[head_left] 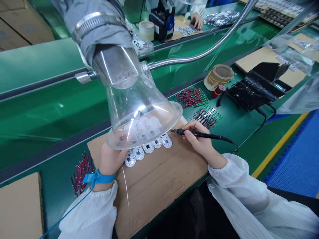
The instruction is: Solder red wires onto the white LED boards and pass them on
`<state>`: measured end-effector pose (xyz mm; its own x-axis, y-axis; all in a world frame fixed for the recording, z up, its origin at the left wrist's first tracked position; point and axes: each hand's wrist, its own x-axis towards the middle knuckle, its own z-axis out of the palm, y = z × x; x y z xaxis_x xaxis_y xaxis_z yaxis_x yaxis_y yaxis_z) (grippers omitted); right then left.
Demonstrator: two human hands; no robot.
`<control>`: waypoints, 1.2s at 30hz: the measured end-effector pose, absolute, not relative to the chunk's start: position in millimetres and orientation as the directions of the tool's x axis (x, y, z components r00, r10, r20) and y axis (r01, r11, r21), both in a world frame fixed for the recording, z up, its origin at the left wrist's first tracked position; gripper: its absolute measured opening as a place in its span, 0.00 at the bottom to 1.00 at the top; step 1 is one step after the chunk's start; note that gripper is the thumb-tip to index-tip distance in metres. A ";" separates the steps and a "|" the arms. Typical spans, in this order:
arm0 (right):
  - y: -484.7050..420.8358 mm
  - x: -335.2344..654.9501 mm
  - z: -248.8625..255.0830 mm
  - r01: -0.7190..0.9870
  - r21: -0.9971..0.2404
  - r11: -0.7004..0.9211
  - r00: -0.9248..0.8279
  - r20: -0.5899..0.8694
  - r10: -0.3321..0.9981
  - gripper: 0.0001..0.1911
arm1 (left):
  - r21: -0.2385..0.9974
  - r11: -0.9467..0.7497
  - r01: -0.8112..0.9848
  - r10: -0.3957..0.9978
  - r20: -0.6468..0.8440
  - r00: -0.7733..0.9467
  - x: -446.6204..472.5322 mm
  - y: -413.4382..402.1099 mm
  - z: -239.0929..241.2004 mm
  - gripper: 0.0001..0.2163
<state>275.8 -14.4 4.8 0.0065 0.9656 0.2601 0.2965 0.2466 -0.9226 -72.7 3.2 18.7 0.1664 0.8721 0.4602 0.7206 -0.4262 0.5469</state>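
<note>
Boards: white, dark-chipped, round-ended, near far edge of cardboard; markings unreadable.
Right hand: gripping soldering iron.
Left hand: I cannot tell.

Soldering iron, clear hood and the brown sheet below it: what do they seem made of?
Soldering iron: black, faintly glossy handle, likely plastic; metallic-looking tip. Clear hood: smooth, glossy plastic or glass, see-through with bright reflections; I can't tell which. Brown sheet: probably cardboard, matte, with faint creases.
</note>
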 end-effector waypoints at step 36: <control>-12.1 258.2 11.6 0.276 -0.921 0.276 0.025 0.294 0.956 0.23 | 0.602 -0.420 0.680 0.891 0.417 0.181 -75.0 4.5 10.0 0.12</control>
